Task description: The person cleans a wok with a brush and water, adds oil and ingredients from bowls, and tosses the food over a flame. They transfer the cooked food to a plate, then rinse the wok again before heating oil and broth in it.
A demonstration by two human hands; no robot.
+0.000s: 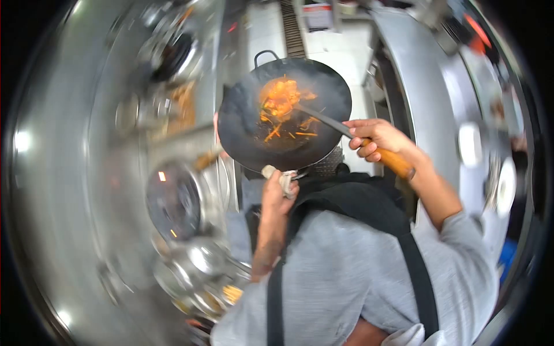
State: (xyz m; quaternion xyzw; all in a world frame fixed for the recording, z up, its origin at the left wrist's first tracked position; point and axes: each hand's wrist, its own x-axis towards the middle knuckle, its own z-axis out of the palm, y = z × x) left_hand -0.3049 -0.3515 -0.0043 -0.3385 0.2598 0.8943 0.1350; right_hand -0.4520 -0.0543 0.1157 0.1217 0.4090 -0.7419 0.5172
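My left hand [278, 193] grips the near handle of a black wok [242, 124] through a folded cloth [283, 177], and the wok is lifted and held in front of me. Orange strips of food [281, 101] lie in the wok's middle, some of them scattered toward the near side. My right hand [375, 138] is closed around the wooden handle [398, 163] of a metal ladle [323, 119]. The ladle's shaft reaches down into the food. A second loop handle [265, 55] shows on the wok's far rim.
To the left is a blurred steel cooking range with a dark burner [173, 55], a round steel pot [173, 199] and several shiny bowls [199, 262]. A steel counter [427, 86] runs along the right. White floor [340, 55] shows beyond the wok.
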